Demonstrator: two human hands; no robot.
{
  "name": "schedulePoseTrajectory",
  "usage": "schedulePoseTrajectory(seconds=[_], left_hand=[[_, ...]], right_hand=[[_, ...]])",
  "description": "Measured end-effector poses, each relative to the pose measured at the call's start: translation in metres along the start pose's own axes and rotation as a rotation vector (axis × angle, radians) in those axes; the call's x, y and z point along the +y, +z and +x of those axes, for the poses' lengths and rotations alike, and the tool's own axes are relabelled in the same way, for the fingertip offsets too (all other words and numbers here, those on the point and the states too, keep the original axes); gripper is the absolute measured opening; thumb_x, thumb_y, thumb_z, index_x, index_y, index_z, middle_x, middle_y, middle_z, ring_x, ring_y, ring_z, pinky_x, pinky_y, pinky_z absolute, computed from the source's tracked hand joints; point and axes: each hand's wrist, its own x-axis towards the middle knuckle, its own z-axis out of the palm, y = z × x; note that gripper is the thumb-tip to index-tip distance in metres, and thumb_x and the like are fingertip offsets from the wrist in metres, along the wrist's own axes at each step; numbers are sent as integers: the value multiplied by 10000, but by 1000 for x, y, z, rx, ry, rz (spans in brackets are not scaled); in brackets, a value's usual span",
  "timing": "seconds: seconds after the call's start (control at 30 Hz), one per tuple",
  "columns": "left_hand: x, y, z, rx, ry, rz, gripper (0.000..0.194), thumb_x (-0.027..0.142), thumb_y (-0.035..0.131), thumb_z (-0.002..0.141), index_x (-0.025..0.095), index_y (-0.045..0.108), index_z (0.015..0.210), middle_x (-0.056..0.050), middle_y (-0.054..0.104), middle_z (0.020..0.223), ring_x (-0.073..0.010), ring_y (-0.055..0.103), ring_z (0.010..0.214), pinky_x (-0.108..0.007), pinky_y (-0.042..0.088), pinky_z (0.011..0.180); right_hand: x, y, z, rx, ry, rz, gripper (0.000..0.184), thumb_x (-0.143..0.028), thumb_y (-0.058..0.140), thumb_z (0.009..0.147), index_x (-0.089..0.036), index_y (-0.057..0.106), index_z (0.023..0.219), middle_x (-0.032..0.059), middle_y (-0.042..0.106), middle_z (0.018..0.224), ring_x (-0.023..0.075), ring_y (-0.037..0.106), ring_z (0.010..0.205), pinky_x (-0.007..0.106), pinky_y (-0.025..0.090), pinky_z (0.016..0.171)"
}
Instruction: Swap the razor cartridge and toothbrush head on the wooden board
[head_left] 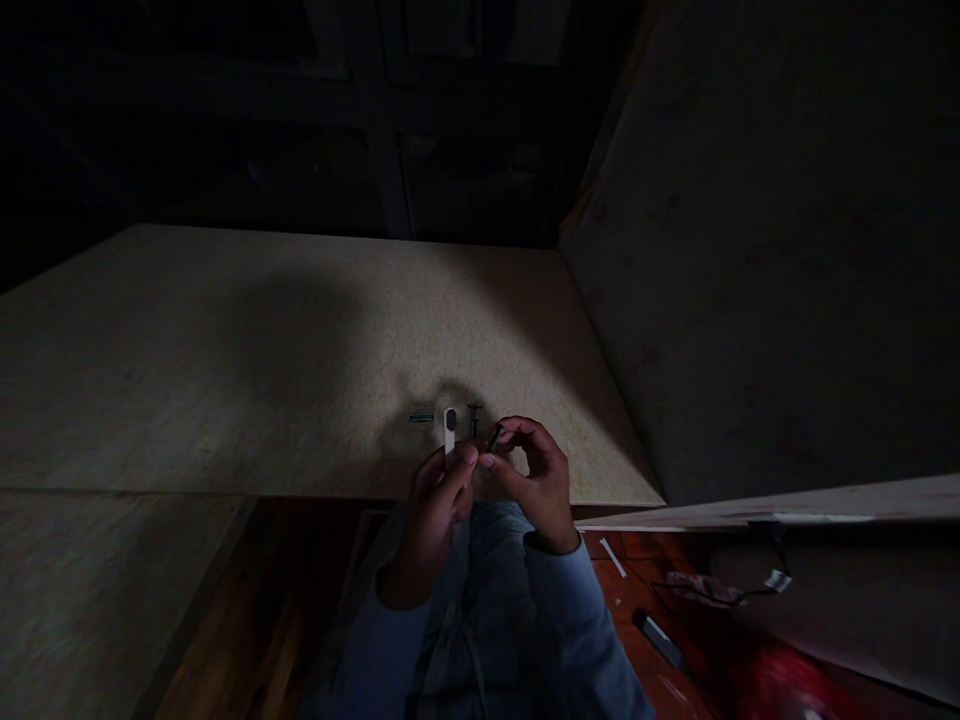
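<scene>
My left hand (pixel 437 492) is closed around a white stick with a dark oval end (pixel 450 432), which points up and away from me. Between the thumb and fingers of my right hand (pixel 536 475) is a small dark greenish piece (pixel 495 437); its kind is hard to make out in the dim light. Both hands are close together over the table's near edge. Just beyond them lies a dark T-shaped thing like a razor (pixel 475 415). To its left, past the stick, rests a small flat piece with a teal strip (pixel 421 418).
The pale table (pixel 300 380) meets an upright panel (pixel 765 300) on the right. Dark cabinet-like frames stand behind it. On the reddish floor at lower right are a dark oblong object (pixel 660 640), a white strip (pixel 613 558) and a cable.
</scene>
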Motion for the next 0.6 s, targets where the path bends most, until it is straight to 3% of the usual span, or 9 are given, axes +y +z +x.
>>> schedulePoseTrajectory(seconds=[0.1, 0.2, 0.6], left_hand=[[0, -2, 7, -38, -39, 15, 555, 621, 771, 707, 181, 444, 617, 100, 309, 445, -19, 218, 370, -196, 162, 391], [0, -2, 10, -35, -78, 14, 516, 581, 793, 682, 178, 475, 624, 105, 305, 445, -16, 210, 364, -194, 143, 386], [0, -15, 17, -53, -133, 58, 510, 559, 809, 638, 176, 479, 574, 97, 303, 423, -22, 213, 372, -208, 131, 391]], right_hand=[[-4, -1, 0, -18, -76, -130, 340, -287, 837, 766, -248, 680, 1065, 31, 676, 957, 189, 613, 871, 332, 504, 811], [-4, -3, 1, -49, -119, -195, 304, -272, 807, 799, -257, 679, 1074, 35, 687, 956, 195, 626, 872, 339, 514, 803], [6, -2, 1, -101, -124, -193, 285, -250, 800, 812, -255, 681, 1071, 23, 705, 927, 179, 645, 813, 326, 531, 781]])
